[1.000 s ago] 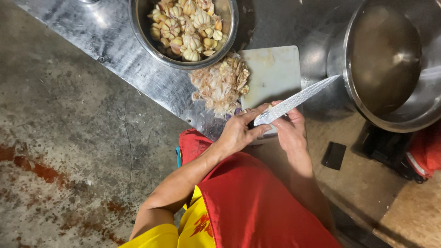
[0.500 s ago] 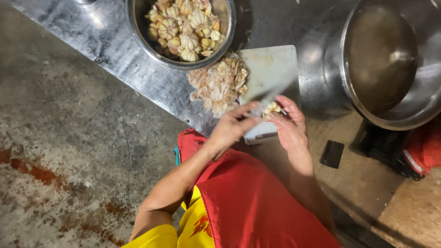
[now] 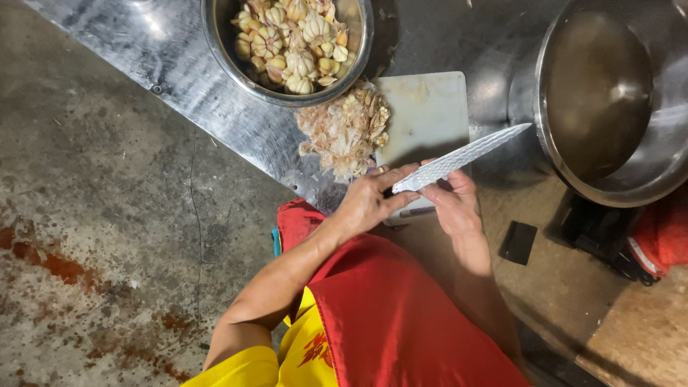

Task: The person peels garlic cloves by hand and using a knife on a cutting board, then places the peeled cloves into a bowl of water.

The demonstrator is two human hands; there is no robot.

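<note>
Our knife has swung back up off the cutting board, our right hand gripping its handle while our left hand curls closed just under the blade, near the garlic skins.

1. The left hand and right hand met at the knife, its blade pointing up and to the right.
2. A white cutting board lay beneath, garlic skins heaped on its left.
3. A steel bowl of garlic stood above; a large pot sat right.
</note>
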